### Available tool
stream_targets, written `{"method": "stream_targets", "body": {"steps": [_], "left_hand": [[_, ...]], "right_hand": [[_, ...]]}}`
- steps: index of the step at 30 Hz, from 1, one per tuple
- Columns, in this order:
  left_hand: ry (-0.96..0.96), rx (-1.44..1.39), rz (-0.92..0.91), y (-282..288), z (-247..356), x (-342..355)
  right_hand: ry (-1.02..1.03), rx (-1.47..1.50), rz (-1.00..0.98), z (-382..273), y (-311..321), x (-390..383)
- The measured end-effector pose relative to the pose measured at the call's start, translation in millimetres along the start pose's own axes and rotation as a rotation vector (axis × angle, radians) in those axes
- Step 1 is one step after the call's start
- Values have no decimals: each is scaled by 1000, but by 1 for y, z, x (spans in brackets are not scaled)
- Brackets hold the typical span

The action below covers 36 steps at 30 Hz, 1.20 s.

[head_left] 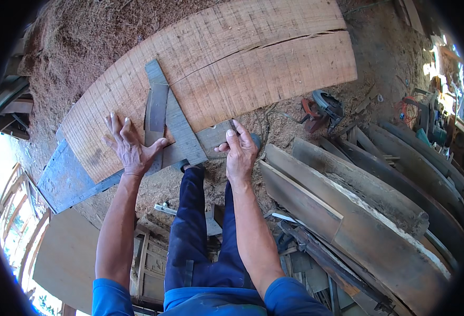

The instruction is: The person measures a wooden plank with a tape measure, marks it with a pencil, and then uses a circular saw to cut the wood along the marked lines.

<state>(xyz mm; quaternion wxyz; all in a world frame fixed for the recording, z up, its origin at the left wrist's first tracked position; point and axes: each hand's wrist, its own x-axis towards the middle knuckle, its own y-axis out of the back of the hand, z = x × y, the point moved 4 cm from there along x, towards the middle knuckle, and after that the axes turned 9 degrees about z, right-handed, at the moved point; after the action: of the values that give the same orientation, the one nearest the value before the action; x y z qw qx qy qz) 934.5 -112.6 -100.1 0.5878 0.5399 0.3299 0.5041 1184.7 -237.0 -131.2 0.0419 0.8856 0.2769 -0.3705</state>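
A large curved, cracked wooden plank (263, 68) lies across the top of my view, over a blue-grey board (68, 179) showing at the left. A greyish wooden strip (179, 126) lies diagonally on the plank, with a narrower dark piece (157, 108) alongside it. My left hand (129, 142) rests on the plank with fingers spread, its thumb reaching the lower part of these pieces. My right hand (238, 155) has its fingers curled at a short grey-brown board (211, 137) along the plank's lower edge, gripping its end.
A circular saw (324, 108) with a cord sits on the sawdust-covered ground (274, 126). Many weathered curved boards (374, 210) are stacked at the right. Tools and scraps lie near my legs. A broad pale panel (63, 263) stands at the lower left, and a sawdust heap (68, 47) lies at upper left.
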Motion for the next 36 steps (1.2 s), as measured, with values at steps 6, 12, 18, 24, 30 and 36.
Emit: {"method": "stream_targets", "body": {"steps": [6,12,18,24,30,36], "left_hand": [[8,15,5,-2,-2,-1],[41,-35,7,1,4,1],[45,47,-56,1,9,2],[33,63,-63,13,-28,-16],[26,40,-52,10,-32,-18],[33,63,-59,11,-33,-16]], "right_hand": [[-8,6,4,1,1,1],[62,-38,-1,-12,15,30],[201,309,-10,-66,-4,94],[11,367,-33,-46,-16,66],[-35,290,-74,-41,-12,55],[-163,-63,-391,1,-5,12]]}}
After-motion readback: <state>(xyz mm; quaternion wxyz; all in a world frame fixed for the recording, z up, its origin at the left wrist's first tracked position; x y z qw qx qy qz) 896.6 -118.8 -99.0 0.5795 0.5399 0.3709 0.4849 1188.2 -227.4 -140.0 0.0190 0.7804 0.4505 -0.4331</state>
